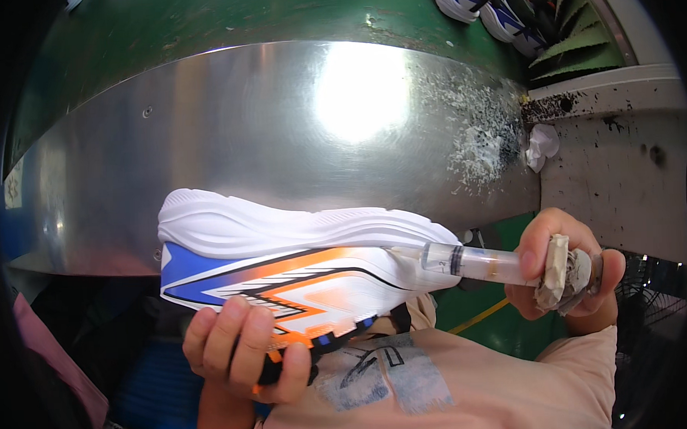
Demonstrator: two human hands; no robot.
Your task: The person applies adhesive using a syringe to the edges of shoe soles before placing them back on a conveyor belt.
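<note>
So, a sneaker (300,261) is being held sideways in the middle of the view, white sole up, with the blue, orange and white upper facing the camera. It's gripped from below by the left hand (246,346), whose grip is closed around the lower edge of the upper, near the black collar.

A clear syringe (474,263) is held by the right hand (565,263), with its tip pressed against the toe end of the shoe, right where the sole meets the upper. That grip is wrapped tight around the plunger end, which is bundled in a grubby wad of tape or cloth (561,281). A yellowish fluid can be seen inside the barrel.

Behind the shoe, a big curved shiny metal panel (280,126) is seen, with white crusty residue (477,142) splattered on its right side. More sneakers (488,9) are lined up at the top right. A peach-coloured shirt (455,384) fills the bottom.
</note>
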